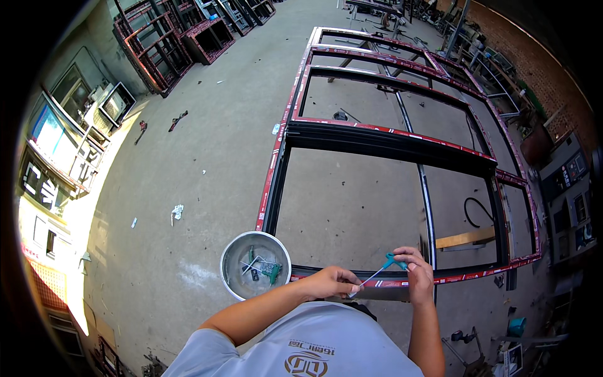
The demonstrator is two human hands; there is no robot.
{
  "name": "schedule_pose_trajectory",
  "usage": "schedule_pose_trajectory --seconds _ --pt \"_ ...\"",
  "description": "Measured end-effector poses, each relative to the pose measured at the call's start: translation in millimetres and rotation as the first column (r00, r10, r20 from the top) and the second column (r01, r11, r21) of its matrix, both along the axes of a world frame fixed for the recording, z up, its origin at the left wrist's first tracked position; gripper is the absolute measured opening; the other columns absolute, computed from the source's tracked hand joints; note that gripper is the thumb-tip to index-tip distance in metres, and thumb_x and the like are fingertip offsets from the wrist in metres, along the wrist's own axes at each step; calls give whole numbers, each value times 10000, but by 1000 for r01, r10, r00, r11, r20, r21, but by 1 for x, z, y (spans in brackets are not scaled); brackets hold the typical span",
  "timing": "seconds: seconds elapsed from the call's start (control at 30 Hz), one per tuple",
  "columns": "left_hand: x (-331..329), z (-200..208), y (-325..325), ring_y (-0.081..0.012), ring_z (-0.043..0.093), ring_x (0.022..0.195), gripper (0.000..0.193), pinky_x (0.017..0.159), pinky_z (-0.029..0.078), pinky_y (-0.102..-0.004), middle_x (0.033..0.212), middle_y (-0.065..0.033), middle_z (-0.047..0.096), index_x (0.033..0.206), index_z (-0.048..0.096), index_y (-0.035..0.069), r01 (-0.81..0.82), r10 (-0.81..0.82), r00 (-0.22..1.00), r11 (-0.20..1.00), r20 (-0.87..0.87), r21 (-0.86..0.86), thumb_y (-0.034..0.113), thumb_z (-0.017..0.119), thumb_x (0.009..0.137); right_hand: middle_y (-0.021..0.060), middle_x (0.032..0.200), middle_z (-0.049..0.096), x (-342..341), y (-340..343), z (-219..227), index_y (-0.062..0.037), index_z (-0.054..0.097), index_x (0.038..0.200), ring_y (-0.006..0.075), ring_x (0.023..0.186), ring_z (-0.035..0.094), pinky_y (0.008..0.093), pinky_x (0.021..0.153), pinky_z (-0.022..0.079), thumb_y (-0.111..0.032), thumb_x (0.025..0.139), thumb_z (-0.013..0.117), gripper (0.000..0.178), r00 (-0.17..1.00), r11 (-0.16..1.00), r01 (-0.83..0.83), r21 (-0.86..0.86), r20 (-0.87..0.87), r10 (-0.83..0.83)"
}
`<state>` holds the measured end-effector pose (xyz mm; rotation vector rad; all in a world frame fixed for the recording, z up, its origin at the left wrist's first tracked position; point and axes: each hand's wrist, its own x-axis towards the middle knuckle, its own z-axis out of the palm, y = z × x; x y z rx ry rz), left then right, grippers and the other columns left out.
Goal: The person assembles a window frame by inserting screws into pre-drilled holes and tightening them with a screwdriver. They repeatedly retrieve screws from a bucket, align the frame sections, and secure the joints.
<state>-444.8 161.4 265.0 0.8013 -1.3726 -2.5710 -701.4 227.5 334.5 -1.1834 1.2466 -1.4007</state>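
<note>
My right hand (419, 271) is closed around the teal handle of a T-handle hex key (375, 274), whose thin shaft slants down to the left. The fingers of my left hand (331, 283) are pinched together at the shaft's far end, by a small pale piece that is too small to name. Both hands are in front of my body, over the near edge of a large black window frame (389, 135) wrapped in red protective film. Beside my left forearm is a round metal bowl (228, 280) holding hex keys, a green-handled tool (272, 273) and small hardware.
The frame stretches away to the far right, with dark crossbars dividing it. A long rail (402, 112) and a wooden bar (465, 237) show through its openings. More frames (154, 50) lean at the far left wall. A machine with a control panel (568, 173) stands at right.
</note>
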Motion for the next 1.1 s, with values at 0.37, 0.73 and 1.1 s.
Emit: schedule_pose_trajectory --seconds 0.37,0.73,1.1 --pt "0 -3 -3 -91 615 888 333 777 504 -243 1003 -22 705 1206 721 2 26 -23 999 997 -43 67 243 737 978 119 1201 653 -11 -2 -22 36 733 1117 177 1109 635 296 968 502 43 902 659 228 952 998 52 17 -303 -45" --pt "27 13 -13 -93 610 902 326 804 503 -260 1028 -26 694 1204 720 8 93 -92 988 996 123 4 248 738 984 96 892 721 26 -7 -4 40 665 1239 137 787 687 299 745 578 -168 1047 605 289 939 945 52 323 -338 65" --pt "7 18 -18 -101 621 819 361 743 518 -249 967 -35 705 1200 709 -18 -33 15 996 981 92 189 225 783 943 148 1141 699 13 -20 -19 21 584 1264 198 1057 676 350 974 520 -149 1072 484 275 992 958 9 288 -126 29"
